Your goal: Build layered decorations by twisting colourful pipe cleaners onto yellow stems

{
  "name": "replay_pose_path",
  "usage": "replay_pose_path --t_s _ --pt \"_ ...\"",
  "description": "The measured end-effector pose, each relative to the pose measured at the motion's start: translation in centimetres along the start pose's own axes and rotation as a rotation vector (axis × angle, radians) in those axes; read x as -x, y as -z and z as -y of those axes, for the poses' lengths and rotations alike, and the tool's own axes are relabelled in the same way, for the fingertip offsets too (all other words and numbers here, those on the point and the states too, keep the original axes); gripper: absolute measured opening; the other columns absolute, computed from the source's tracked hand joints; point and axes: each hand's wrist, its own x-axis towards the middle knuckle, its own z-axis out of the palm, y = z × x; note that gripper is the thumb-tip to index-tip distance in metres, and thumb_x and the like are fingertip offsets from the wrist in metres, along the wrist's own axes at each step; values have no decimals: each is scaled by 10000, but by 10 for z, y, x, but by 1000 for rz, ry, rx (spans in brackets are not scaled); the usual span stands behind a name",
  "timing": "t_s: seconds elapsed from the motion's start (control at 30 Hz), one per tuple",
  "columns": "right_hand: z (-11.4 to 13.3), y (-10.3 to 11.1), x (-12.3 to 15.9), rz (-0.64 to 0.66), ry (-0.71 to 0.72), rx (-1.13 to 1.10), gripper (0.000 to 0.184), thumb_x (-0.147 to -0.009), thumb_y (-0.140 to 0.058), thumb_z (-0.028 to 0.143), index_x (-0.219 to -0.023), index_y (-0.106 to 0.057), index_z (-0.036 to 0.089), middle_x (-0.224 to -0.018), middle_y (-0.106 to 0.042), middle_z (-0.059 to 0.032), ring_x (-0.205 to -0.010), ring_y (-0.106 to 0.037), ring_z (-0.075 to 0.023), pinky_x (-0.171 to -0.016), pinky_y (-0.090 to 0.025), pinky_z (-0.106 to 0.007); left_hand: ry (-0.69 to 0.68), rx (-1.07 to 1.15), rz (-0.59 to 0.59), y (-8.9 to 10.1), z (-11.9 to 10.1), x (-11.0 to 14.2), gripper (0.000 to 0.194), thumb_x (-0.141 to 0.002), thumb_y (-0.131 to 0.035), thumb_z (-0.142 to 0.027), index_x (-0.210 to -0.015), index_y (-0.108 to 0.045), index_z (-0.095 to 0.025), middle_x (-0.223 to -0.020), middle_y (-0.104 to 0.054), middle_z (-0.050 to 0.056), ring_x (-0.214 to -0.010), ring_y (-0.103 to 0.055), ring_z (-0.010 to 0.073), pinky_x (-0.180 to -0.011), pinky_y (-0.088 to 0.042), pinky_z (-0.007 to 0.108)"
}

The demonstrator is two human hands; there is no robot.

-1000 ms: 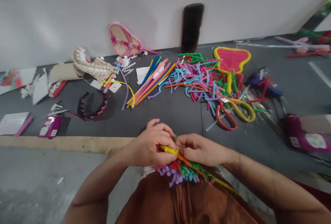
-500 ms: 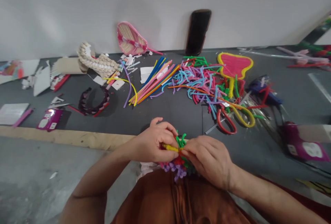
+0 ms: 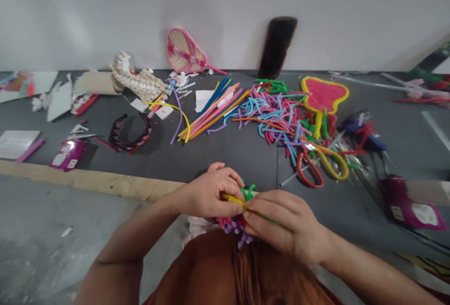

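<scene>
Close to my body, my left hand [image 3: 213,193] is closed around a yellow pipe cleaner [image 3: 232,199], which looks twisted. My right hand [image 3: 288,220] pinches at its right end, with fingertips almost meeting those of my left hand. Green pipe cleaner ends [image 3: 249,193] curl up between the hands, and a green stem runs under the right fingers. Below hang purple pipe cleaner pieces [image 3: 239,231] with some pink and red, partly covered by my hands. How these pieces join is hidden.
On the dark table lie long straight pipe cleaners [image 3: 211,112], a heap of short bent ones [image 3: 270,110], scissors [image 3: 309,170] with red and yellow handles and a braided headband [image 3: 130,133]. A phone [image 3: 277,47] and a pink fan [image 3: 186,50] lean on the wall.
My right fingers have shifted slightly, and a green stem now shows beneath them. The yellow pipe cleaner stays between my hands. The view has turned a little left.
</scene>
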Motion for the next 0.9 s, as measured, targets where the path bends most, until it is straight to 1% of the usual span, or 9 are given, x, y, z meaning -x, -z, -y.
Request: replay_pose_path --t_s 0.1,0.2,0.27,0.4,0.53,0.63,0.7,0.77,0.9 --pt "-4 2 1 -32 -347 -314 140 -938 -548 259 -998 -627 160 -881 -699 -52 -808 -650 -137 -739 -532 -241 -15 -10 -4 0 -1 0 67 -800 -676 -265 -761 -696 -215 -763 -711 -38 -1024 -579 174 -1050 -115 379" --pt "-5 3 -3 135 -701 -573 167 -939 -533 318 -895 -613 178 -726 -645 13 -642 -586 -89 -586 -467 -172 -8 -53 -13 -1 -5 0 43 -783 -681 -235 -743 -692 -224 -747 -712 -49 -1018 -574 173 -1054 -99 389" --pt "-5 2 -7 269 -775 -635 226 -907 -578 363 -788 -613 174 -664 -611 35 -594 -536 -74 -553 -416 -161 0 -78 -21 -1 -7 -1 30 -768 -688 -222 -739 -690 -229 -741 -713 -53 -1019 -572 177 -1062 -80 401" --pt "-5 1 -13 379 -813 -633 272 -873 -610 369 -692 -592 167 -618 -577 53 -560 -483 -58 -532 -358 -157 -7 -80 -3 -2 -8 -1 46 -777 -678 -238 -733 -683 -229 -735 -710 -49 -1022 -568 183 -1071 -79 408" --pt "-3 2 -13 415 -772 -515 193 -850 -598 256 -676 -575 173 -603 -571 55 -542 -476 -60 -533 -340 -166 -27 -70 18 -1 -6 -1 96 -809 -661 -282 -736 -675 -222 -718 -691 -43 -1025 -567 180 -1074 -95 401" --pt "1 -1 -12 347 -629 -275 150 -829 -577 194 -680 -571 173 -606 -584 33 -550 -503 -82 -544 -330 -193 -29 -74 19 -1 -5 -1 114 -836 -644 -308 -769 -670 -220 -750 -695 -35 -1048 -561 183 -1079 -81 409" --pt "3 -3 -11 277 -518 -102 190 -860 -529 190 -674 -565 172 -613 -593 7 -572 -526 -107 -555 -331 -217 -13 -92 -1 -2 -7 -1 135 -841 -639 -325 -765 -660 -214 -768 -694 -30 -1058 -557 186 -1084 -66 418" --pt "4 -3 -11 252 -465 -24 221 -893 -506 218 -687 -571 175 -621 -601 -7 -589 -543 -122 -559 -341 -229 3 -112 -14 -1 -8 -1 151 -839 -636 -327 -748 -649 -208 -765 -683 -31 -1061 -555 186 -1087 -57 422" --pt "2 7 -13 341 -549 -238 167 -895 -585 347 -871 -633 189 -718 -661 2 -637 -592 -120 -583 -408 -214 7 -95 4 2 -7 0 168 -854 -611 -345 -766 -658 -210 -784 -682 -25 -1060 -558 187 -1081 -84 420"
